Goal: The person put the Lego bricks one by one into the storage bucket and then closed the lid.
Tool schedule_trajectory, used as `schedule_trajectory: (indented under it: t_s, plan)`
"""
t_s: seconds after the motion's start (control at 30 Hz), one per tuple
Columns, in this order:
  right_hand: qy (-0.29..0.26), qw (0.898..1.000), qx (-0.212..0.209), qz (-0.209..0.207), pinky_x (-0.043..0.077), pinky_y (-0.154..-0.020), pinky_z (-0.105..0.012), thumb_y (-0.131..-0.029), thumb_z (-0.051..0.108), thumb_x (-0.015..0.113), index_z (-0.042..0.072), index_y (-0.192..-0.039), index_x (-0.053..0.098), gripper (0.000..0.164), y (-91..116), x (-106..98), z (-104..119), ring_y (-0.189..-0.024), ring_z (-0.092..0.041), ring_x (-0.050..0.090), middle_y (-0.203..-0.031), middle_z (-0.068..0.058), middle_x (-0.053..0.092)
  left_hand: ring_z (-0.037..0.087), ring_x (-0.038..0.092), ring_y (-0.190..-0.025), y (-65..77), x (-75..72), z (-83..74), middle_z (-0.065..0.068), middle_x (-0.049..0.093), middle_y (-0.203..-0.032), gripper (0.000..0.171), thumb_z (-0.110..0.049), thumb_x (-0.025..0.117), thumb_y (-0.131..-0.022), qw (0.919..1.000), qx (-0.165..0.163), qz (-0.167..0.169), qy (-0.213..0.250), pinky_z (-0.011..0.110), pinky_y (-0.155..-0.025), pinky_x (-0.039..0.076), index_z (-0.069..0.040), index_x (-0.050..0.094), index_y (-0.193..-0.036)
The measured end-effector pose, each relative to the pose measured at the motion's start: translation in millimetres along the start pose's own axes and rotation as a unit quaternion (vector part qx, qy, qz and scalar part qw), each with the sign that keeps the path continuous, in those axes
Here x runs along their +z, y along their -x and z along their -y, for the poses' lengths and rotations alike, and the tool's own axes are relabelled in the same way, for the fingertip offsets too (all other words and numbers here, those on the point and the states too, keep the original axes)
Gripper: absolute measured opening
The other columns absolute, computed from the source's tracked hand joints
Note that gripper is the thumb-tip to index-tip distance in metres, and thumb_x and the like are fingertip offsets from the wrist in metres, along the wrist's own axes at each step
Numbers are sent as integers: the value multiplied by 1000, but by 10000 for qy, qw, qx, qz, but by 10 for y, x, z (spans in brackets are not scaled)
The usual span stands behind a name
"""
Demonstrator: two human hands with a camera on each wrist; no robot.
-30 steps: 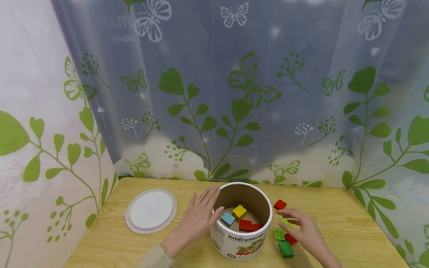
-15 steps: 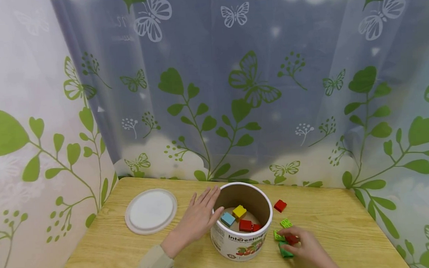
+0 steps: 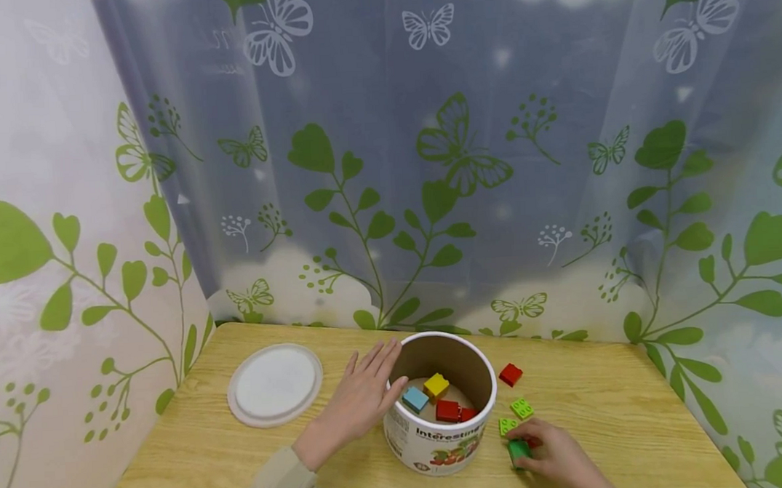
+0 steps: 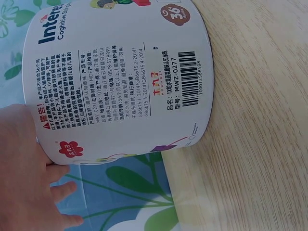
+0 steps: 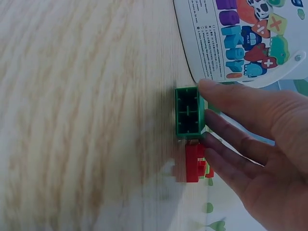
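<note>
A white printed bucket point(image 3: 433, 449) stands on the table with yellow point(image 3: 436, 385), light blue point(image 3: 415, 399) and red point(image 3: 447, 410) toy bricks inside. My left hand point(image 3: 357, 398) rests on its left rim, fingers extended; the left wrist view shows the hand point(image 4: 29, 183) against the bucket wall point(image 4: 120, 86). To the bucket's right, my right hand point(image 3: 557, 451) pinches a dark green brick point(image 3: 519, 453) between thumb and fingers. From the right wrist, that green brick point(image 5: 188, 111) shows its hollow underside, and a red brick point(image 5: 192, 163) lies beside it, mostly hidden in the head view.
Two lime green bricks, the farther one point(image 3: 521, 408) and the nearer one point(image 3: 507, 427), lie right of the bucket. Another red brick point(image 3: 511, 374) lies farther back. A round white lid point(image 3: 275, 384) lies at the left on the wooden table point(image 3: 634, 415). A patterned curtain point(image 3: 387, 164) hangs behind.
My right hand has come down and toward me, from above the lime bricks to the dark green brick, which it now pinches. My left hand stays at the rim.
</note>
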State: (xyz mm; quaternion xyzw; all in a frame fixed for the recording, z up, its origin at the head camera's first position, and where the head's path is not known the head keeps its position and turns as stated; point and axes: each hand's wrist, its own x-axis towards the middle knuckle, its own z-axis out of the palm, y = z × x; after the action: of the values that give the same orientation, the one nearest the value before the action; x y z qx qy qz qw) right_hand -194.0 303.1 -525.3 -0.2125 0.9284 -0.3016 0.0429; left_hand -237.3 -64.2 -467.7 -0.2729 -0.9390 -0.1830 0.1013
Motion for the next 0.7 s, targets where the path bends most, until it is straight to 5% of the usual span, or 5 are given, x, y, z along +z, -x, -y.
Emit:
schedule_trajectory:
  t_s: [0.4,0.7]
  plan:
    - [716,9970,151,249,54,-74,-32,-74,16,91,11,-106,75,37,-62,12,97,-88,-15,60,-106,-3,67,33,28,-151,9,-1,-2,10,29,-165,64,-47,32,-110,10000,-12,-32,-5,63,-120,20,-7,29,-160]
    - [656,9945,-176,-800,57,-75,-31,-72,12,91,8,-108,72,41,-80,-15,146,-90,-19,66,-106,-4,66,33,27,-152,5,1,2,10,28,-165,64,-47,31,-110,10000,-4,-1,-26,63,-120,20,-7,28,-161]
